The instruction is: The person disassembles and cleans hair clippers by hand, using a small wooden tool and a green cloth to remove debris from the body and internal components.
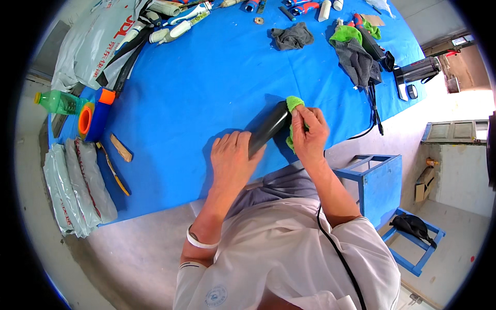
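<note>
A smooth black cylinder [269, 127], its exact kind not clear, is held at a slant above the blue-covered table near its front edge. My left hand [230, 156] is closed round the cylinder's lower end, its fingers over the top. At the upper end, my right hand [310, 135] pinches a bright green cloth [295, 102] against the cylinder. Part of the cloth wraps over that end and part hangs below the fingers. The cloth hides the tip.
Left on the table [181, 103] are a tape dispenser [98, 114], a green bottle [59, 102] and plastic mailing bags [85, 181]. Grey rags [292, 36], tools and a black flask [417, 70] lie farther back and right. A blue stool [381, 181] stands at my right.
</note>
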The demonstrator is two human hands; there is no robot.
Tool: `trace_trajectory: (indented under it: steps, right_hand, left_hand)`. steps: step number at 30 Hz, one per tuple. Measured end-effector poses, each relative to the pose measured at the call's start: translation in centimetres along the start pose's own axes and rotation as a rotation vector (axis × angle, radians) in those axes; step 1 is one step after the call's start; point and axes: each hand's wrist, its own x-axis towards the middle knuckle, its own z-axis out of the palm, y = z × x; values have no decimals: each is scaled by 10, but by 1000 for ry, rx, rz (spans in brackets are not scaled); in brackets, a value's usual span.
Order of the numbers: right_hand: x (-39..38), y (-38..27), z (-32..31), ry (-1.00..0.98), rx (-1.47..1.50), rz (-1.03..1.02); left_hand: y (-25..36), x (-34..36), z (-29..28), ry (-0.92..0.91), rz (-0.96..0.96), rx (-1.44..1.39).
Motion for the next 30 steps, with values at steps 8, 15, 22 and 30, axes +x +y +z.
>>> trace_trajectory:
  steps: [8,15,22,30]
  right_hand:
    - [-31,-23,-4,-276,-21,-142]
    - [9,-2,-13,-116,-33,-39]
    - [-16,-23,-10,-292,-19,-176]
    - [22,-8,-19,-224,-66,-46]
  left_hand:
    - [-5,-2,3,-47,20,30]
    - [-1,-2,2,-18,-13,20]
    - [-4,-1,3,-10,16,21]
    - [-4,-1,4,31,14,-15]
